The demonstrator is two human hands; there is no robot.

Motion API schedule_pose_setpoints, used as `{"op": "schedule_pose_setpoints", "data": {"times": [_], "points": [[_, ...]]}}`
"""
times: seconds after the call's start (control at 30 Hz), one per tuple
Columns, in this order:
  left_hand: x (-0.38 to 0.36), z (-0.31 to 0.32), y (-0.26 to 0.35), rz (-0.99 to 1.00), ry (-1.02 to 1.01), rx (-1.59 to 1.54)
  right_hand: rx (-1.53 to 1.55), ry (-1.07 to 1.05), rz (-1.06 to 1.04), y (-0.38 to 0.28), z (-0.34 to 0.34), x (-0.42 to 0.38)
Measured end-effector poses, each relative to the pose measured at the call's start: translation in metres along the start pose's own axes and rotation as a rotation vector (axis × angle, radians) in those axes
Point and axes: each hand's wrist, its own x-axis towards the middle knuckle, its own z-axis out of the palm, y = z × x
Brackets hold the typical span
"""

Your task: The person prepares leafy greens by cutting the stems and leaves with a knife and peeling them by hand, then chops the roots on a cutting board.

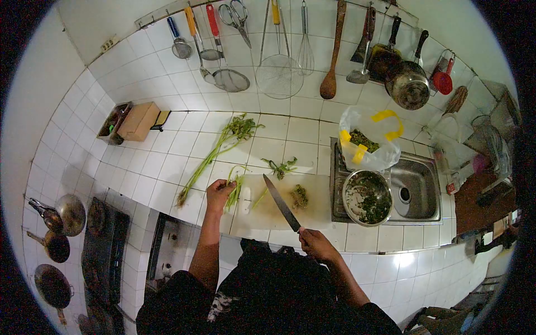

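Observation:
My right hand (317, 244) grips the handle of a long kitchen knife (282, 205), its blade slanting up and left over a pale cutting board (318, 215). Fingers pinched, my left hand (218, 195) holds some thin celery stalks (234, 192) by the board's left edge. A small pile of chopped greens (300, 196) lies right of the blade. Beyond the blade tip rests a leafy sprig (281, 167). A longer bunch of celery (212, 156), roots toward me, lies on the tiles to the left.
A metal bowl of chopped greens (368, 198) stands at the sink (416, 192), below a plastic bag (371, 137) with more greens. A cardboard box (138, 121) sits back left. Utensils and pans hang on the wall. The stove (106, 245) is at lower left.

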Motion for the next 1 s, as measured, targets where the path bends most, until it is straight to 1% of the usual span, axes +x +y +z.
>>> {"op": "schedule_pose_setpoints", "data": {"times": [0.07,0.13,0.2,0.37,0.43,0.5,0.57,0.63,0.67,0.73,0.77,0.83,0.87,0.93,1.0], "points": [[0.003,-0.001,-0.006,0.029,0.016,0.042,0.014,-0.002,0.000,0.000,0.000,0.000],[0.006,-0.001,-0.014,0.098,0.075,0.142,0.030,-0.001,-0.003,0.001,0.000,0.001],[0.007,-0.004,-0.018,0.084,0.067,0.141,-0.029,0.030,0.009,0.004,0.000,0.001],[0.017,-0.013,-0.028,0.060,0.048,0.191,-0.019,0.026,0.001,0.019,-0.006,0.007],[0.019,-0.012,-0.031,0.156,0.079,0.392,-0.017,0.031,-0.008,0.016,-0.006,0.005],[0.016,-0.008,-0.030,0.179,0.091,0.358,0.021,0.019,0.031,0.010,-0.005,0.001],[0.013,-0.006,-0.023,0.197,0.107,0.323,0.029,0.021,0.013,0.020,-0.008,0.006],[0.017,-0.005,-0.016,0.095,0.130,0.300,0.034,0.019,-0.003,0.020,-0.007,0.006],[0.017,-0.005,-0.013,0.094,0.131,0.300,0.058,0.017,0.000,0.018,-0.007,0.004],[0.018,-0.003,-0.002,0.162,0.109,0.248,0.080,0.015,0.001,0.016,-0.007,0.004],[0.019,-0.003,0.004,0.162,0.110,0.247,0.090,0.015,0.006,0.018,-0.007,0.006],[0.021,-0.004,0.015,0.218,0.100,0.316,0.099,0.015,0.011,0.017,-0.007,0.006],[0.025,-0.004,0.012,0.218,0.102,0.315,0.106,0.002,0.019,0.014,-0.008,0.005],[0.034,-0.004,0.005,0.320,0.096,0.191,0.112,-0.010,0.025,0.015,-0.008,0.006],[0.034,-0.007,-0.002,0.289,0.070,0.196,0.120,-0.008,0.019,0.018,-0.007,0.010]]}}
